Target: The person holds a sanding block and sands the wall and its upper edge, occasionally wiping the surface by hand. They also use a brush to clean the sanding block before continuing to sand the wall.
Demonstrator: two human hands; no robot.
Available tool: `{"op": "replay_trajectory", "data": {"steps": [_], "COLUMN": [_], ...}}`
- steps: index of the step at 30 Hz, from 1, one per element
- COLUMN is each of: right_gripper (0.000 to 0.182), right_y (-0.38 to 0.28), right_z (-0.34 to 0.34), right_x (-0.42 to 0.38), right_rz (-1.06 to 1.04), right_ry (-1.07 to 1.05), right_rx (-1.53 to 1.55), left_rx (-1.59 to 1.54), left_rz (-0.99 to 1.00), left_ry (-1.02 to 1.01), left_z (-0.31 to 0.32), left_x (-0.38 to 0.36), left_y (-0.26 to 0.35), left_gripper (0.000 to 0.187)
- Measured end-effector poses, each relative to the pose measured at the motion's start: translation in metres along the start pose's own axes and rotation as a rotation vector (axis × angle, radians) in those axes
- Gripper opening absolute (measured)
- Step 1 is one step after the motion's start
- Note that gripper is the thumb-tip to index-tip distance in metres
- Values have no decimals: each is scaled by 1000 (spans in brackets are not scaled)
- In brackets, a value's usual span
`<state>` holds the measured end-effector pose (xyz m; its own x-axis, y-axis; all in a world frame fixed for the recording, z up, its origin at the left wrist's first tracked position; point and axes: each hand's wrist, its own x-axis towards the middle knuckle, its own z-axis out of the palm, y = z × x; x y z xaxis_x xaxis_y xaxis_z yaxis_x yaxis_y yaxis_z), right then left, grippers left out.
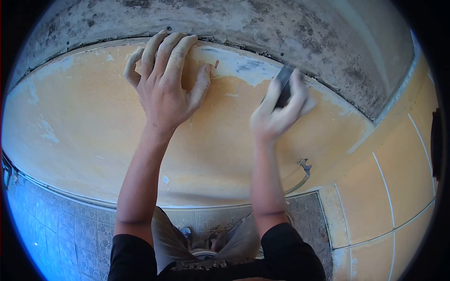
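Dust-covered, my left hand (166, 79) rests against the orange-yellow wall (220, 140), its fingers spread and their tips at the wall's upper edge. It holds nothing. To the right, my right hand (281, 105) grips a dark rectangular block (284, 79) between thumb and fingers, close to the same edge. This hand is slightly blurred. Between the hands, a patch of whitish, scraped surface (248, 68) shows along the edge, where the paint is gone.
Beyond the edge lies a stained grey concrete surface (243, 23). A metal tap (304, 165) with a hose sticks out below my right hand. Patterned floor tiles (84, 234) lie at the lower left, and orange wall panels with pale lines (365, 192) stand at the right.
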<state>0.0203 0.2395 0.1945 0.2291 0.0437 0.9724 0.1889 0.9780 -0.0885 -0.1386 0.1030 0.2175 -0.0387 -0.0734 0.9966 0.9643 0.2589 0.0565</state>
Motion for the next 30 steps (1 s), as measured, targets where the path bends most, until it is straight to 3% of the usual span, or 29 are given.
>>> {"op": "replay_trajectory", "data": {"steps": [2, 3, 5, 8, 11, 13, 16, 20, 21, 23, 26, 28, 30], "right_gripper": [36, 37, 50, 46, 38, 40, 39, 43, 45, 42, 40, 41, 42], "right_y": [0, 17, 21, 20, -3, -14, -16, 14, -9, 6, -9, -20, -19], "right_z": [-18, -37, -79, -55, -11, 6, 5, -59, -78, -64, -14, 2, 11], "right_x": [-97, -179, -286, -241, -44, 31, -2, -265, -267, -251, -100, -7, 9], "right_rz": [82, 18, -45, 63, -104, -81, -71, 79, 87, 39, -37, -70, -27], "right_ry": [-5, -68, -272, -136, -74, -58, -33, -144, -326, -261, -85, -118, -81], "right_rx": [-48, -72, -19, 20, -87, -55, -68, -26, -126, -118, -47, -99, -1], "left_rx": [2, -4, -1, -16, -6, -4, -16, -6, -13, -7, -5, -6, -16], "left_rz": [0, 3, 1, -4, 1, -16, 9, 12, -12, -8, 1, 8, 10], "left_ry": [4, 4, 14, 52, 54, 25, 15, 20, 7, 0, 20, -4, 3], "left_z": [-1, 0, 2, 4, 5, 1, 0, -1, 0, 1, 1, -1, -2], "left_x": [2, 2, 1, 1, 0, 0, -1, 1, 1, 1, -1, -1, -1], "left_y": [-2, -3, -1, 0, 0, 1, -3, 0, 1, -1, 0, -2, -2], "left_gripper": [49, 48, 48, 48, 48, 49, 49, 49, 51, 51, 50, 51, 51]}}
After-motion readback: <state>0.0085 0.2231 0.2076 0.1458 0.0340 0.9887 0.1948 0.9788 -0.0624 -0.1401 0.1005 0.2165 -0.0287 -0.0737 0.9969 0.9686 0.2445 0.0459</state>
